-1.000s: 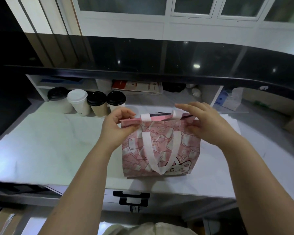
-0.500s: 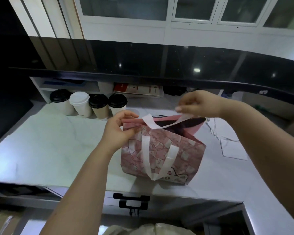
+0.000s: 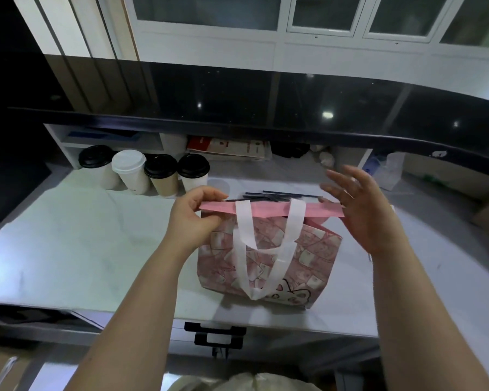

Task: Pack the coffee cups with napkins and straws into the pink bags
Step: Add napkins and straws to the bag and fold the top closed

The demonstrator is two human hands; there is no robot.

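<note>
A pink patterned bag with white strap handles stands on the white counter in front of me. My left hand pinches the left end of the bag's pink top rim. My right hand is spread with straight fingers at the rim's right end, touching it at the palm side. Both white handles hang down the near face. Several black straws lie on the counter just behind the bag. Several lidded coffee cups stand in a row at the back left. The bag's inside is hidden.
A dark raised counter ledge overhangs a low shelf holding papers and packets. A clear plastic item sits at the back right. A black drawer handle is below the counter's front edge.
My right hand let go of the far handle, which dropped over the near side, and came down open to the rim's right end. The bag's mouth has flattened shut. My left hand kept its pinch.
</note>
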